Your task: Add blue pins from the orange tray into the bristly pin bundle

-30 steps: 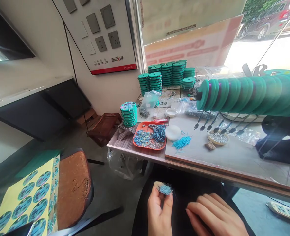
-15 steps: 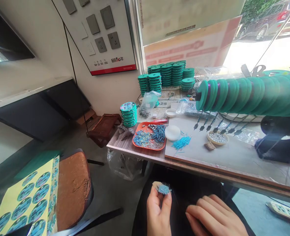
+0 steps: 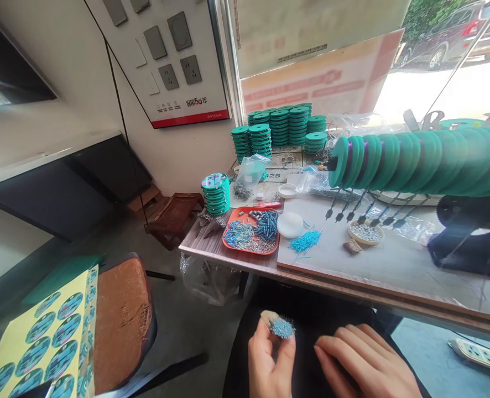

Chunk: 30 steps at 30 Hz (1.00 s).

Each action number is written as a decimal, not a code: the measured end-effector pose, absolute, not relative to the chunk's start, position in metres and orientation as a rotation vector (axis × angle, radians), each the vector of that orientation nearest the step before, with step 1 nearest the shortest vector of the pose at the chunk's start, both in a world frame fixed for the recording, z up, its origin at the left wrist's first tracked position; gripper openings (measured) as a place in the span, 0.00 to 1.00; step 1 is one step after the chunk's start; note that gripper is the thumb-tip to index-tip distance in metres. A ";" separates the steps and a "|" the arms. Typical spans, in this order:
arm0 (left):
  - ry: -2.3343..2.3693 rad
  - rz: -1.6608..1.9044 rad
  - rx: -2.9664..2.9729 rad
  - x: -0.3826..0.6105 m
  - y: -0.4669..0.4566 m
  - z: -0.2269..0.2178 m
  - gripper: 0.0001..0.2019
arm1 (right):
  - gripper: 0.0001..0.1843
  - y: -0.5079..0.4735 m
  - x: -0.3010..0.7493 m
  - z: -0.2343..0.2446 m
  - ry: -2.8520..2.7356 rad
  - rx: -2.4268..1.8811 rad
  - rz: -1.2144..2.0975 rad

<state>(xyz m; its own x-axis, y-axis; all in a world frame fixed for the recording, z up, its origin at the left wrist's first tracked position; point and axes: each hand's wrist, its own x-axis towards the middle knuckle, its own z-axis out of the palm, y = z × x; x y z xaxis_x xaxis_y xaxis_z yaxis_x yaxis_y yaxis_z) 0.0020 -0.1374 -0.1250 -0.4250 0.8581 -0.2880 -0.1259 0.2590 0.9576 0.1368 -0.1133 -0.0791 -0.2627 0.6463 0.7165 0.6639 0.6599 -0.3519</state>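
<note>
Over my lap, my left hand (image 3: 272,359) pinches a tight bundle of small blue-ended pieces (image 3: 282,328) between thumb and fingers. A tan, flat piece (image 3: 269,317) shows at the bundle's back edge. To its right, apart from the bundle, my right hand (image 3: 363,359) is closed, fingers bent together with the thumb tucked against them. Whatever it may hold is hidden. On the table ahead, an orange tray (image 3: 228,245) contains blue, yellowish and silvery small parts. Beside it lies a pile of thin bright-blue tubes (image 3: 306,241).
Green discs (image 3: 378,163) line a horizontal shaft at right, with dark swivel-like pieces hanging below. Stacked green spools (image 3: 288,126) stand at the back. A dish of grey beads (image 3: 366,233), a brown block (image 3: 353,247) and a white round lid (image 3: 290,225) rest on the table.
My left hand has shifted slightly right with the bundle, which has tilted a little. My right hand stays nearly in place, and the whole view has moved slightly.
</note>
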 end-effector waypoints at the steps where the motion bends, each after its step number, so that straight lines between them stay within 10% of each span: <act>1: 1.599 1.342 0.684 0.003 -0.138 -0.122 0.26 | 0.11 -0.113 0.137 -0.078 -1.960 -1.029 -0.044; 30: 0.778 1.303 0.153 -0.002 -0.114 -0.092 0.10 | 0.10 -0.108 0.134 -0.089 -2.113 -1.054 -0.034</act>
<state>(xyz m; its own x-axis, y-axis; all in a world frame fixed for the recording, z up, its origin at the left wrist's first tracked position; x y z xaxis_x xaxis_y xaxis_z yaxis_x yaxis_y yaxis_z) -0.0021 -0.1144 -0.0916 0.0548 0.9021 -0.4281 -0.8045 0.2938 0.5161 0.1342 -0.1080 -0.0893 -0.3703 0.6731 0.6401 0.6935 0.6588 -0.2916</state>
